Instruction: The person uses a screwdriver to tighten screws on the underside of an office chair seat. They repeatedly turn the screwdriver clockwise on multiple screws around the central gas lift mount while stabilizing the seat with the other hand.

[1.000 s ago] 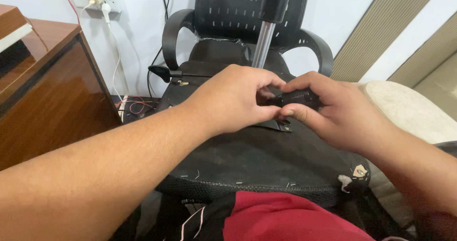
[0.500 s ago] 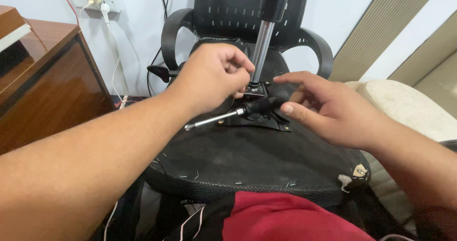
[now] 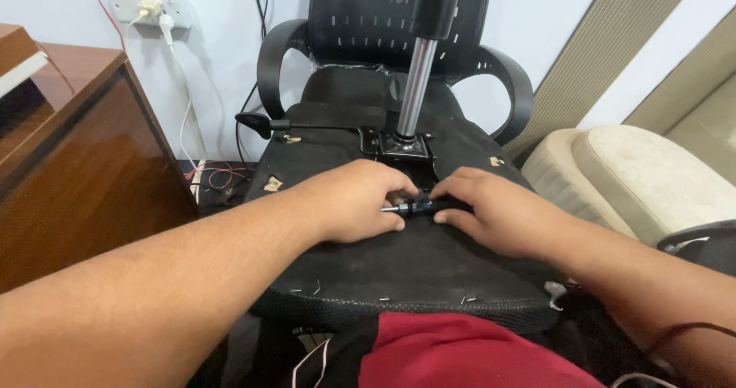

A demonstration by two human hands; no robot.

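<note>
- My left hand (image 3: 360, 204) and right hand (image 3: 498, 213) meet on a black screwdriver (image 3: 418, 205), each grip clamped on it.
- The screwdriver lies just in front of the chrome gas cylinder (image 3: 414, 89), on the upturned chair seat (image 3: 399, 265).
- Left of the cylinder: a wooden cabinet (image 3: 84, 173).

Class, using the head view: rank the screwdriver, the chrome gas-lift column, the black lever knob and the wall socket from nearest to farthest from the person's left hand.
1. Screwdriver: touching the left hand, at its fingertips.
2. Chrome gas-lift column: just beyond the hand, centre of the seat underside.
3. Black lever knob: farther out, at the seat's left edge.
4. Wall socket: farthest, upper left on the wall.
</note>
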